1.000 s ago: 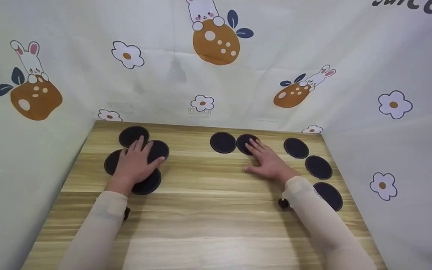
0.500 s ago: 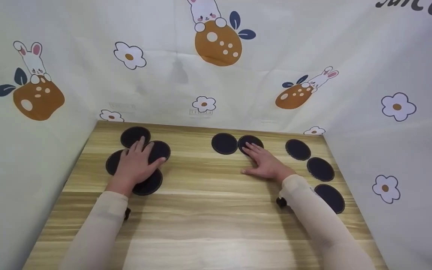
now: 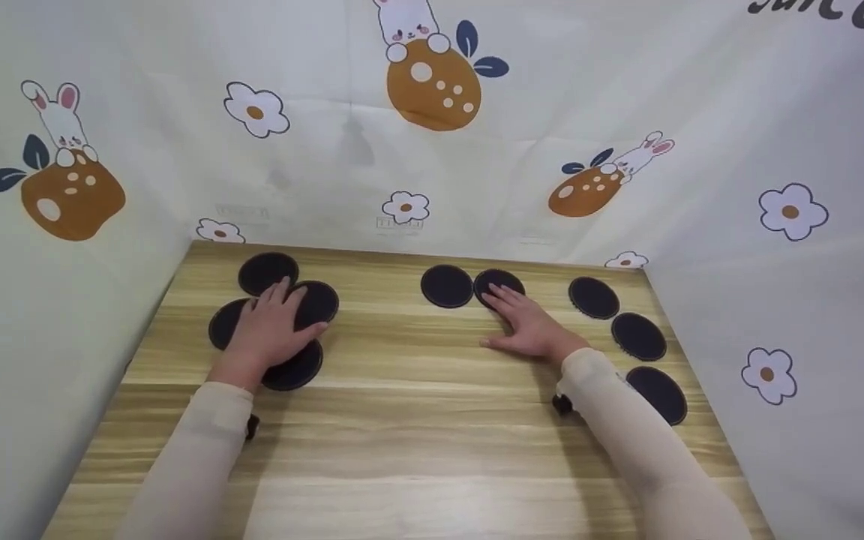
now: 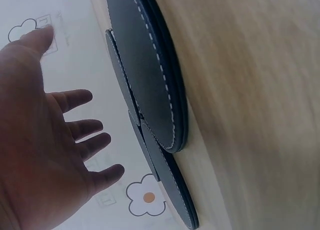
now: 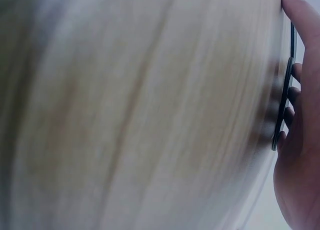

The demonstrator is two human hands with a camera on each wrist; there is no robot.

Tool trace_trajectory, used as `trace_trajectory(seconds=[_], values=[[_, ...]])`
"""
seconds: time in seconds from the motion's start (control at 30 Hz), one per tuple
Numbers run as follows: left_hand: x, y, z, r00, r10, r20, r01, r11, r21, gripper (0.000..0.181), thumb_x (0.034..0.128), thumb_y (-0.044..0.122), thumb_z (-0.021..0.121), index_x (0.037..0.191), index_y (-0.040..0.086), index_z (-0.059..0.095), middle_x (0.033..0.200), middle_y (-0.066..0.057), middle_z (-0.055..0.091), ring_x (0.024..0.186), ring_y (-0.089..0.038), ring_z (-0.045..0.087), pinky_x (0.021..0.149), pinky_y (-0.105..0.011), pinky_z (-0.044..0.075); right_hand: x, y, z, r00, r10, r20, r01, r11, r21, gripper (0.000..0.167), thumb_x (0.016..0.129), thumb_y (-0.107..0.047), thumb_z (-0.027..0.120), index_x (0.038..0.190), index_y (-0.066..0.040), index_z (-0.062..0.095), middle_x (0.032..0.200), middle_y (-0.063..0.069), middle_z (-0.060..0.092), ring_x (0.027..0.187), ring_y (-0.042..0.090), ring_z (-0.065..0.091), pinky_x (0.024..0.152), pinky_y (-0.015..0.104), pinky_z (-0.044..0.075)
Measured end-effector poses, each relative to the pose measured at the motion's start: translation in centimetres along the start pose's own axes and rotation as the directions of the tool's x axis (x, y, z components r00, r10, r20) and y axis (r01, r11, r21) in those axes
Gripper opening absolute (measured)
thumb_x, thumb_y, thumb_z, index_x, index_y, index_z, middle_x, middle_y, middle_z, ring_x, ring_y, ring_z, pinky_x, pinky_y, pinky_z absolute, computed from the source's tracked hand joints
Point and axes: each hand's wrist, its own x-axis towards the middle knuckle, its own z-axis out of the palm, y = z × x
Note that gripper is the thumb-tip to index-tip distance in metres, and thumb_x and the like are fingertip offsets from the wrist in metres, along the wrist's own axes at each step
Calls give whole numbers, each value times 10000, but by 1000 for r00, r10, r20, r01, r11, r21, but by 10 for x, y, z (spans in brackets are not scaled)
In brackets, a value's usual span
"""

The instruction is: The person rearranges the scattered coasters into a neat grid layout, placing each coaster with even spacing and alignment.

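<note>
Fingers straight and thumb held wide, the right hand (image 3: 533,326) rests its fingertips on a black disc (image 3: 499,278), the landmark here, which lies flat on the wood-grain surface (image 3: 417,427). A second disc (image 3: 446,286) sits edge to edge with it on its left. Well to its left are four clustered discs (image 3: 318,301) — the left hand (image 3: 267,330) hangs over these, fingers straight and apart. To its right, three spaced discs (image 3: 638,336) run toward the viewer — the closest partly behind the right sleeve (image 3: 627,420). Beyond it rises a rabbit-printed cloth (image 3: 312,172).
</note>
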Motion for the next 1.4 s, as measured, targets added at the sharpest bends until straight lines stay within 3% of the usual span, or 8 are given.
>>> trace_trajectory(seconds=[0.37, 0.87, 1.4], values=[[11, -2, 2, 1000, 5, -3, -5, 1000, -13, 876, 1042, 551, 710, 1654, -18, 446, 1725, -347, 317, 1565, -573, 336, 1225, -780, 298, -3, -3, -1, 1000, 3, -10, -3, 1000, 9, 1007, 951, -614, 792, 1719, -91, 403, 1801, 168, 294, 1668, 437, 221, 1322, 651, 216], [33, -8, -3, 994, 30, 107, -27, 999, -32, 950, 979, 584, 785, 1648, -10, 464, 1723, -328, 328, 1577, -557, 311, 1241, -767, 282, 1, -1, -1, 1000, 14, 20, -14, 1000, -4, 1029, 954, -658, 763, 1740, -125, 367, 1822, 134, 249, 1684, 404, 187, 1336, 629, 189], [44, -20, 1, 987, 54, 153, -49, 998, -38, 1064, 899, 668, 822, 1662, 22, 459, 1740, -308, 323, 1596, -560, 277, 1236, -786, 270, 0, -2, -2, 1000, 6, 9, -7, 1000, 2, 1005, 960, -630, 771, 1729, -108, 388, 1811, 151, 270, 1671, 429, 215, 1326, 643, 209]])
